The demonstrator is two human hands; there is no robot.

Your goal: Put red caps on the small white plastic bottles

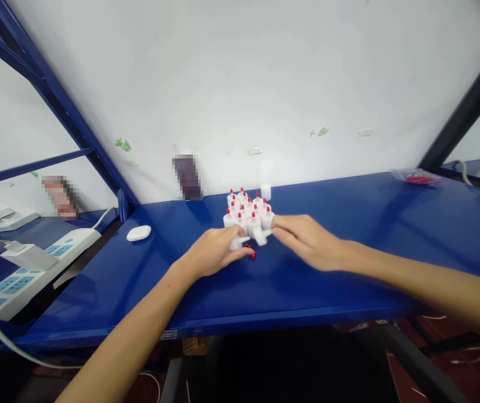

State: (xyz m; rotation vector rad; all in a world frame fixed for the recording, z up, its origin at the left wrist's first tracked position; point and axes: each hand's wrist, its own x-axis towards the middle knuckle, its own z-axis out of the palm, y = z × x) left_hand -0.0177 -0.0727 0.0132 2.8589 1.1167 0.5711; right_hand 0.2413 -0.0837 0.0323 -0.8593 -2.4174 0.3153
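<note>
Several small white bottles (242, 223) with red tips stand upright in a tight cluster on the blue table (340, 280). My left hand (212, 252) is closed round a white nozzle bottle (235, 243), its thin tip pointing right. Beside its thumb lie small red caps (250, 253). My right hand (307, 240) pinches the thin end of a tilted white nozzle piece (260, 235) in front of the cluster. That piece is a little blurred, so I cannot tell whether it is a whole bottle or only a nozzle top.
Behind the cluster a white container (266, 192) stands near the wall. A phone (188, 177) leans against the wall, and a white case (139, 233) lies at left. A clear bag with red pieces (418, 178) is at far right. Blue frame posts (67, 101) rise left.
</note>
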